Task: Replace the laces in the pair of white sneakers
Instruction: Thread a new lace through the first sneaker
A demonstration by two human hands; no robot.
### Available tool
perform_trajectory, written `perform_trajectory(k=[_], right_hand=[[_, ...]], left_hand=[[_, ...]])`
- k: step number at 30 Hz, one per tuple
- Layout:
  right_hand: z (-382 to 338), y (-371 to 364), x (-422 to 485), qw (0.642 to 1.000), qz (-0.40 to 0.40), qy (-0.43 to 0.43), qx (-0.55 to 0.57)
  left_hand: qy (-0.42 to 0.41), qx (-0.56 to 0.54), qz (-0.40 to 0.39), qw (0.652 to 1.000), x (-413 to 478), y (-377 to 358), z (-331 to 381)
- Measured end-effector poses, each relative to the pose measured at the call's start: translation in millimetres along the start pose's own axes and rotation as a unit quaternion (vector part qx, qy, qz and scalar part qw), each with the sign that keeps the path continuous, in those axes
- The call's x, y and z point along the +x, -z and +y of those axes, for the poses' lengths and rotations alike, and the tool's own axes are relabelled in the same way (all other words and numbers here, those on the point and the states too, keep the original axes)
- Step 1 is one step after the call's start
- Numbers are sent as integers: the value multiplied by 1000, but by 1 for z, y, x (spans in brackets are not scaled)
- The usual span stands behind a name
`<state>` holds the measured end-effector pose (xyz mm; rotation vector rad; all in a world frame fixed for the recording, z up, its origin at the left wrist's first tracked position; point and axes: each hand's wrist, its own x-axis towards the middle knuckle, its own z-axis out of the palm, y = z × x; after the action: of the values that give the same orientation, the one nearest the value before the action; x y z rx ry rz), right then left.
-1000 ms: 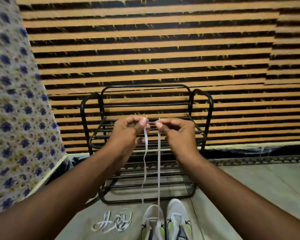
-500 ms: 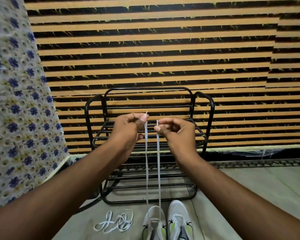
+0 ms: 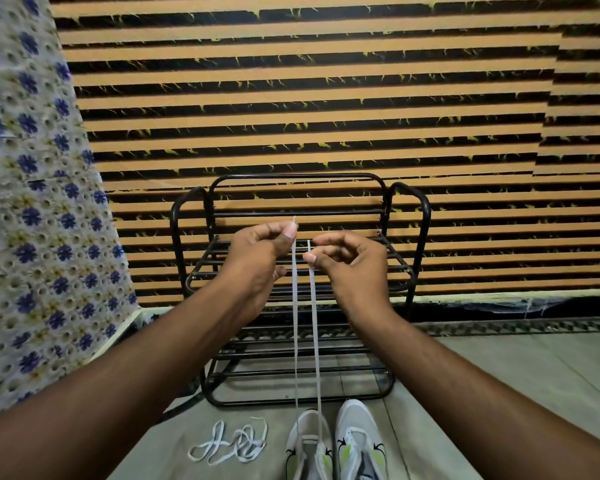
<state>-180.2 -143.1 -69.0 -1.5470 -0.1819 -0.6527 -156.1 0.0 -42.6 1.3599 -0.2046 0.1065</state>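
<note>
Striped orange-and-black wall point(image 3: 326, 98) behind, grey floor point(image 3: 499, 393) below, and on that floor the left sneaker point(image 3: 305, 448) has a white lace point(image 3: 314, 341) through its lowest eyelets, both ends drawn up taut: the left hand point(image 3: 257, 258) pinches one tip, the right hand point(image 3: 350, 268) pinches the other, side by side as if evening them. Next, I'd judge, each end must cross down into the following eyelets, which calls for slack and fine aim. The right sneaker point(image 3: 359, 441) sits just beside, a loose lace point(image 3: 229, 445) heaped to the left, and a black wire shoe rack point(image 3: 406, 209) stands just beyond.
</note>
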Motion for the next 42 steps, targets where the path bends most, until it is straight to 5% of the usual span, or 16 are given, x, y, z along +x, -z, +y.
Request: perform_trajectory(k=[20, 25, 36, 42], right_hand=[[28, 10, -16, 1000, -3, 8, -14], [73, 19, -36, 999, -7, -43, 0], [199, 33, -79, 978, -70, -105, -168], [252, 39, -104, 964, -118, -110, -211]], left_hand=[[-17, 68, -35, 997, -1, 9, -20], [60, 45, -29, 997, -2, 21, -71], [148, 170, -53, 973, -15, 50, -230], [135, 326, -112, 929, -16, 71, -313]])
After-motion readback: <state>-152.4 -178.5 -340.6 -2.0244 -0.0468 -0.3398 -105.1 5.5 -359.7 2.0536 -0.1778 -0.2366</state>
